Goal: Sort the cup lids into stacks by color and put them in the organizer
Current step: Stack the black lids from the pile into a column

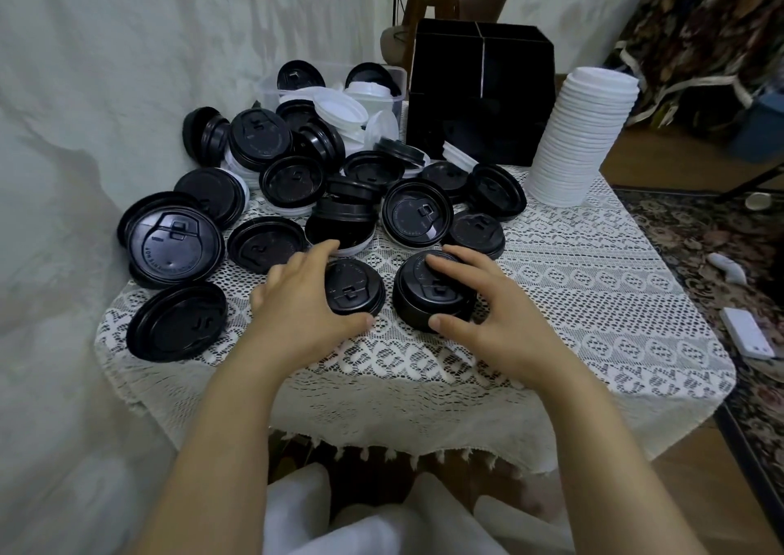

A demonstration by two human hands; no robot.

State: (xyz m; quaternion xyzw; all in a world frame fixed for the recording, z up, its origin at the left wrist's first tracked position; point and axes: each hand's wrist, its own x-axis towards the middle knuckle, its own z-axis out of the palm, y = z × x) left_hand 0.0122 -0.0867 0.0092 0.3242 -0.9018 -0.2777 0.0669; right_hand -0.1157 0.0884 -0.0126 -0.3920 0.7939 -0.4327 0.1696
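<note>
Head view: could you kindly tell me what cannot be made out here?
Organizer: its inside is hidden by its own dark walls, head view.
Black stack: lid count hidden by the gripping right hand, head view.
Single black lid: left edge covered by the left hand, head view.
Clear tub: lower contents hidden by piled lids, head view.

Black and white lids on white lace

The loose lids [271, 181] heaped left and far are mostly glossy black, with a few white ones among them. Nearest lie a single black lid [354, 289] and a short black stack [428, 300]. A tall stack of white lids [581, 139] stands far right, beside the black organizer [479, 92]. The desk's cloth [572, 283] is white lace with openwork bands of loops and dots. The rug [695, 232] on the right has a dark floral pattern. The draped sheet [85, 130] on the left is plain white.
</note>
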